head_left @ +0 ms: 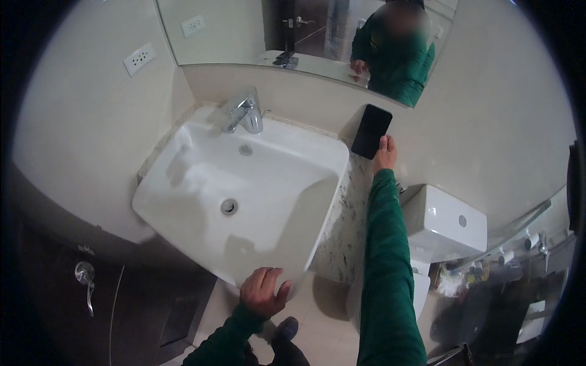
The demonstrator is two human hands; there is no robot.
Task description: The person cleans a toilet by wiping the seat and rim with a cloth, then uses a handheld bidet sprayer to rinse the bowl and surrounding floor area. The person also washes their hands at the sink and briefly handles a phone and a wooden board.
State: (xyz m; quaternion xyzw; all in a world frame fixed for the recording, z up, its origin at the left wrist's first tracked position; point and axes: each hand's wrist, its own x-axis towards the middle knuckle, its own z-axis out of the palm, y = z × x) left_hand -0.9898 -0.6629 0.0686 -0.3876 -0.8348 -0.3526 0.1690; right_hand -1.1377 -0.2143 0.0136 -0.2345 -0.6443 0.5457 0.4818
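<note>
My right hand reaches to the back right and grips the lower right edge of a black smartphone. The phone stands tilted against the wall at the back of the speckled stone counter, its dark screen facing me. Close to the front rim of the white washbasin, my left hand hovers with its fingers and thumb apart and nothing in them; whether it touches the rim I cannot tell. A chrome faucet rises at the basin's back, and a round drain sits in its bottom.
A mirror hangs behind the basin and reflects a person in green. Right of the counter stands a white toilet, partly behind my right arm. A wall outlet is at the upper left. Below it is a dark door with a metal handle.
</note>
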